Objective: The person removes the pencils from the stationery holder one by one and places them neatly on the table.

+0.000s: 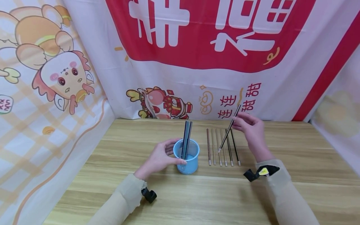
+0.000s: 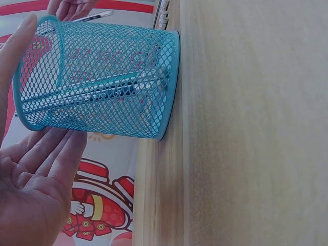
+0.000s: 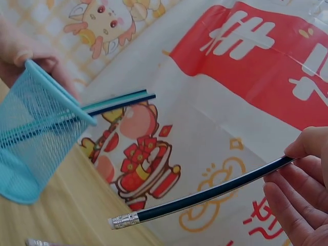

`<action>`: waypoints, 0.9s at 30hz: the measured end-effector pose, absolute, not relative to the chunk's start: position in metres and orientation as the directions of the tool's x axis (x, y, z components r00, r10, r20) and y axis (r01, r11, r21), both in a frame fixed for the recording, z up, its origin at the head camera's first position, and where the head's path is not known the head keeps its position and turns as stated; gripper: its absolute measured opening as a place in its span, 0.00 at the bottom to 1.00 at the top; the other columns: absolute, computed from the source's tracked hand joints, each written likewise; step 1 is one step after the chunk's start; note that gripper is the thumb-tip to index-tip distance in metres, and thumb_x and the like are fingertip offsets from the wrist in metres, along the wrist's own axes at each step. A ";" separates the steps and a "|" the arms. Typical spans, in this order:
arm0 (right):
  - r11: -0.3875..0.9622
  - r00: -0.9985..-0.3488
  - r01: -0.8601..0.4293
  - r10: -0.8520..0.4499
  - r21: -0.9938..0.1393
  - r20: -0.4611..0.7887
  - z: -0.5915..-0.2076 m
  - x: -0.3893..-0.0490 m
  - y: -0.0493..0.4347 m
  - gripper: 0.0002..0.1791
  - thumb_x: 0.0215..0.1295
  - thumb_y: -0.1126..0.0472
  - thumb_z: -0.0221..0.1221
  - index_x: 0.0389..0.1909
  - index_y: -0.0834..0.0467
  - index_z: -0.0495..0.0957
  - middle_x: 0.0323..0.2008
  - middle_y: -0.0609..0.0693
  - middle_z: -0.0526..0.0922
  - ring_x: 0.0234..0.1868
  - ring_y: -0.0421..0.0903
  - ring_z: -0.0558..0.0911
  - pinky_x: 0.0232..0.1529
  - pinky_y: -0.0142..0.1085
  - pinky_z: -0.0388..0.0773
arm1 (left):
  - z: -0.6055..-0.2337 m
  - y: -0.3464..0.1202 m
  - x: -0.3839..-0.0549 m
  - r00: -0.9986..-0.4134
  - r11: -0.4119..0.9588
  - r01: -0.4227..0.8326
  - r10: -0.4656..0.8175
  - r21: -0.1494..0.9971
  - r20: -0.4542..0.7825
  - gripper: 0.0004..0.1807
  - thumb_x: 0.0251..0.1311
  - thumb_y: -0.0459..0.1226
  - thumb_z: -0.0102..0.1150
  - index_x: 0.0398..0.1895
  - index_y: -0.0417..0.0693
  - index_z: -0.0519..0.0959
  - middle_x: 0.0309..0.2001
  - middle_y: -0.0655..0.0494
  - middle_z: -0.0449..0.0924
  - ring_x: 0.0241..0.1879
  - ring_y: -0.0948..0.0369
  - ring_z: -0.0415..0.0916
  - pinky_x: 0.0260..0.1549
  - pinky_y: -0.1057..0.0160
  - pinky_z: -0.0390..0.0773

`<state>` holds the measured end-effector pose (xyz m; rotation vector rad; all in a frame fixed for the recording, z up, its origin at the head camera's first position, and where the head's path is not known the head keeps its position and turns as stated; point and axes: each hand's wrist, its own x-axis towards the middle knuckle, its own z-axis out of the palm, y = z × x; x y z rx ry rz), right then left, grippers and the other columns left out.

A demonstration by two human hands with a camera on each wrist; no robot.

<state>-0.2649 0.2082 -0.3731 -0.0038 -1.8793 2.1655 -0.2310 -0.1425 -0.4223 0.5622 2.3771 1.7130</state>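
Meeting cloth walls [image 1: 95, 62] in the head view, a wood-grain worktop [image 1: 180, 197] lies beneath the left hand [image 1: 160, 157], curved around a mesh cup [image 1: 187, 167], and the right hand [image 1: 252, 128], pinching a pencil [image 1: 227, 134]. Left wrist: fingers [image 2: 64, 151] flank the cup. Right wrist: the pencil slants down from that hand, eraser [image 3: 113, 223] lowest.

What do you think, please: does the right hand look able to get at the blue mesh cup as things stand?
Probably yes: the right hand, holding a pencil, is raised, and the pencils between it and the blue mesh cup lie flat on the table. The left hand holds the opposite side.
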 end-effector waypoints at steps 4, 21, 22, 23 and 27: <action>-0.113 -0.963 -0.184 0.221 -0.976 0.156 -0.380 -0.266 0.220 0.23 0.63 0.60 0.72 0.55 0.65 0.80 0.44 0.52 0.85 0.37 0.44 0.87 0.44 0.35 0.86 | -0.424 -0.143 -0.232 -0.918 0.282 0.206 0.388 0.937 0.085 0.46 0.46 0.41 0.83 0.71 0.49 0.71 0.67 0.50 0.74 0.64 0.53 0.74 0.64 0.55 0.73; 0.027 -0.970 -0.123 0.207 -0.992 0.126 -0.404 -0.264 0.257 0.26 0.67 0.61 0.68 0.60 0.70 0.76 0.38 0.44 0.86 0.34 0.39 0.87 0.41 0.31 0.85 | -0.424 -0.142 -0.232 -0.919 0.292 0.214 0.384 0.932 0.090 0.46 0.46 0.42 0.84 0.71 0.51 0.72 0.66 0.53 0.75 0.63 0.54 0.75 0.62 0.56 0.75; 0.022 -0.970 -0.124 0.206 -0.992 0.126 -0.405 -0.264 0.259 0.26 0.67 0.61 0.68 0.61 0.71 0.76 0.38 0.44 0.86 0.34 0.39 0.87 0.41 0.31 0.85 | -0.424 -0.142 -0.233 -0.919 0.293 0.213 0.383 0.932 0.089 0.46 0.46 0.42 0.84 0.71 0.52 0.72 0.66 0.54 0.75 0.63 0.55 0.75 0.62 0.57 0.75; 0.014 -0.971 -0.125 0.206 -0.992 0.125 -0.407 -0.265 0.260 0.26 0.67 0.62 0.68 0.61 0.72 0.75 0.38 0.44 0.86 0.34 0.39 0.87 0.40 0.31 0.86 | -0.425 -0.142 -0.233 -0.920 0.294 0.212 0.382 0.932 0.088 0.46 0.45 0.43 0.84 0.71 0.52 0.72 0.66 0.55 0.75 0.63 0.55 0.75 0.62 0.57 0.75; -0.005 -0.973 -0.100 0.207 -0.995 0.097 -0.410 -0.266 0.268 0.28 0.67 0.62 0.69 0.62 0.72 0.74 0.39 0.43 0.87 0.34 0.39 0.87 0.40 0.31 0.85 | -0.425 -0.143 -0.233 -0.922 0.296 0.206 0.377 0.933 0.084 0.46 0.46 0.42 0.84 0.70 0.53 0.72 0.65 0.56 0.75 0.62 0.56 0.75 0.62 0.58 0.75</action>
